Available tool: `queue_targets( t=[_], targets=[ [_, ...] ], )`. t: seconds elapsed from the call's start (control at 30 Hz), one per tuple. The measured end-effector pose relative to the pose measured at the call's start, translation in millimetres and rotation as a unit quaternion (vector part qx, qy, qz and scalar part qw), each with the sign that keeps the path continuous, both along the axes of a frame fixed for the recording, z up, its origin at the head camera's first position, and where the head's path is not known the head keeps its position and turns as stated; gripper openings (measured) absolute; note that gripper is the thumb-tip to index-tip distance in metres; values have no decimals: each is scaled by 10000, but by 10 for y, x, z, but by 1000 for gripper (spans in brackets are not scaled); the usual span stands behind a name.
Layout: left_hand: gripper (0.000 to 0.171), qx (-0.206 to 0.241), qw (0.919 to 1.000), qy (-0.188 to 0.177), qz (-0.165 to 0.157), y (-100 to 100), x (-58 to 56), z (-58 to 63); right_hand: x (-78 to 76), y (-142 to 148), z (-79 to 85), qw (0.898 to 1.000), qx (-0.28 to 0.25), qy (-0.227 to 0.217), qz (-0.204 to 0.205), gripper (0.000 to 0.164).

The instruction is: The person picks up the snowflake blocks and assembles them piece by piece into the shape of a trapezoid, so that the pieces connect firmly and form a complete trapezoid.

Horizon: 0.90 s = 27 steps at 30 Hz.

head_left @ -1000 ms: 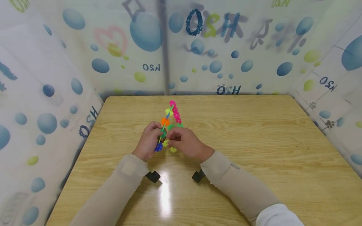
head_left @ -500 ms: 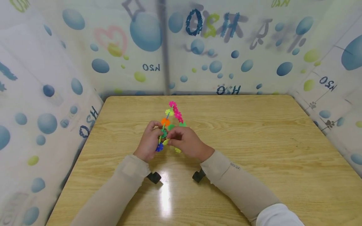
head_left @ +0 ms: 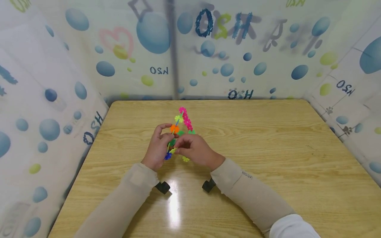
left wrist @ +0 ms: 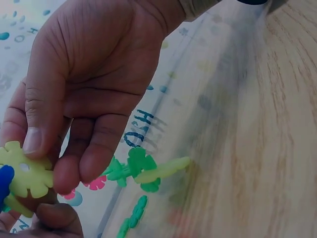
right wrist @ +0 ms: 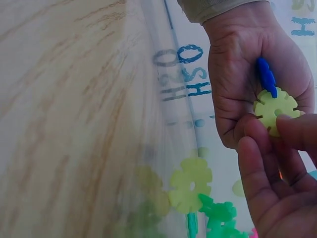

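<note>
Linked snowflake-shaped plastic discs form a bent strand between the hands, with a pink row (head_left: 187,120) at its far end. An orange disc (head_left: 174,129) and a blue disc (head_left: 168,155) lie along its left side. My left hand (head_left: 156,148) pinches the strand's left side, its thumb on a yellow-green disc (left wrist: 27,171) in the left wrist view. From the other side, my right hand (head_left: 197,150) pinches a yellow disc (right wrist: 275,111) beside the blue one. Green discs (left wrist: 141,166) hang from the strand, partly hidden behind the fingers in the head view.
A wooden table (head_left: 268,158) spreads beneath both hands. Printed sheets with blue and green dots (head_left: 153,33) stand along its back and sides. Dark wrist-worn devices (head_left: 163,187) stick out under the sleeves.
My left fingers have shifted up the strand, the index now at the orange disc. The yellow disc in my right hand has turned edge-on and moved slightly left towards the blue disc.
</note>
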<state>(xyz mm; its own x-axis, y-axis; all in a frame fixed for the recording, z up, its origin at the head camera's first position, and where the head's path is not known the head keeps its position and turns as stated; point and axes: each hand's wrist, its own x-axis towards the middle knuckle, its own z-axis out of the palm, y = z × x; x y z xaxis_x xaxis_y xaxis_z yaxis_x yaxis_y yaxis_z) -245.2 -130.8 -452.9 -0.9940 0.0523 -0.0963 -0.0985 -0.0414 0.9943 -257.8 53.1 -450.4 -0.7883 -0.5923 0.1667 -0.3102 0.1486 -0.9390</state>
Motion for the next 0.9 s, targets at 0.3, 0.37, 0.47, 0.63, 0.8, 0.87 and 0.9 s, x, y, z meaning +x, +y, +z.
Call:
queue_targets(
  t=[0.3,0.37,0.47,0.63,0.8,0.87,0.9],
  targets=[
    [41,-103,9996,148,212,52,18,-24,13,-18,-30,9999,104,19,64,3],
    [41,-123,9995,159,250,62,18,-24,22,-20,-21,9998,201,48,41,3],
    [42,-157,9995,137,217,61,12,-14,26,-1,5,9994,323,77,21,2],
    [42,-200,9996,86,193,9,-1,32,-81,99,17,9992,240,-36,-309,13],
    [38,-23,9992,47,391,-55,-21,64,-319,283,-42,9860,-101,-624,-1545,26],
    [38,-64,9987,38,502,-76,-23,69,-399,336,-74,9786,27,-1003,-1797,30],
    [38,-84,9985,39,547,-86,-21,70,-426,355,-84,9760,162,-1194,-1816,32]
  ],
)
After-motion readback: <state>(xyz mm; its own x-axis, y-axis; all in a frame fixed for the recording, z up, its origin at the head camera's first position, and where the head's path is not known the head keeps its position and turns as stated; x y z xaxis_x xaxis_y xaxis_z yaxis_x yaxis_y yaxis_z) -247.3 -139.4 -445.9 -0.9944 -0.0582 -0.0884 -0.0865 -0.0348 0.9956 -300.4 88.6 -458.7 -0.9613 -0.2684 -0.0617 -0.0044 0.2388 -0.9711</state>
